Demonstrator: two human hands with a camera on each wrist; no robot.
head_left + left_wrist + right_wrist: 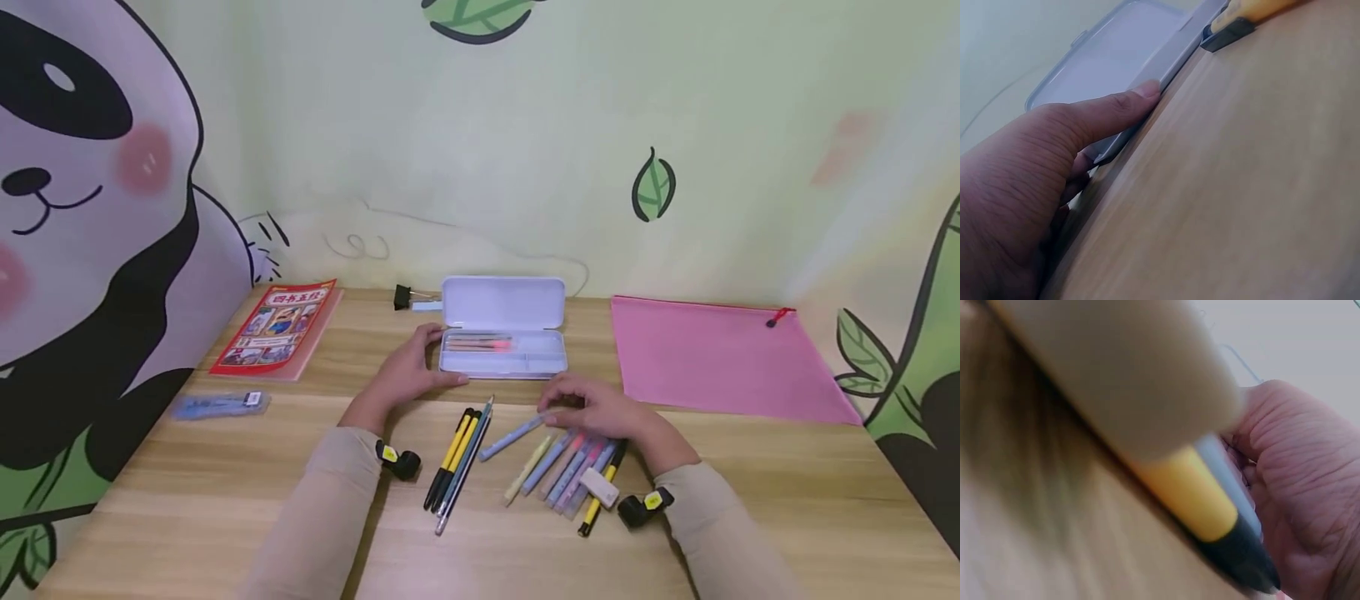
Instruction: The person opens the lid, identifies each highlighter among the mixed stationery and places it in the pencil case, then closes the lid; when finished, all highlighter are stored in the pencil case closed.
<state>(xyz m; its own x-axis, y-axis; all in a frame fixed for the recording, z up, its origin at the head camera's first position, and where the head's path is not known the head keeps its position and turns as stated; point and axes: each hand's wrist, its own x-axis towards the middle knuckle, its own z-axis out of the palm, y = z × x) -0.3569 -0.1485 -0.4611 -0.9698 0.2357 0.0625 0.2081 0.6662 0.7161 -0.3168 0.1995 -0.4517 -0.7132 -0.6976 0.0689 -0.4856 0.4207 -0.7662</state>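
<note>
An open white pencil case (540, 364) stands against the back of the table, with a few slim pens (480, 342) in its left part. My left hand (405, 367) holds it by the near left corner; in the left wrist view the thumb (1147, 89) lies along its front side. My right hand (592, 406) pinches the upper end of a blue marker (510, 437), just in front of the case. Below that hand lie several pastel markers (558, 471), a yellow-and-black pen (603, 492) and a white eraser (599, 487). The eraser looms blurred in the right wrist view.
Yellow-and-black pens (452, 457) and pencils (467, 467) lie left of the markers. A red booklet (277, 325) and a blue packet (221, 405) are at the left. A pink zip pouch (720, 358) lies right, a black binder clip (402, 297) behind.
</note>
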